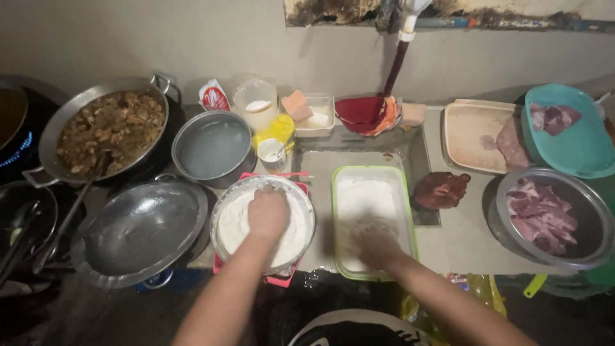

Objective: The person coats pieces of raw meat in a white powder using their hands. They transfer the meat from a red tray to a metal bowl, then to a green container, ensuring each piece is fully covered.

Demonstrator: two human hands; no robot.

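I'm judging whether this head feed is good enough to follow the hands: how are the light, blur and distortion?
Head view: dim, warm light, with the left side and bottom edge falling into shadow. The right hand in the green-rimmed tray is smeared by motion blur; the left hand in the flour bowl is sharper. Soft glare on the empty wok. Wide-angle bending curves the edges.

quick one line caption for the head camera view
Left hand in a round bowl of flour, right hand in a green-rimmed flour tray.

L hand (268, 211) in round flour bowl (301, 240), R hand (377, 245) in green-rimmed flour tray (410, 218), raw meat bowl (596, 211) right
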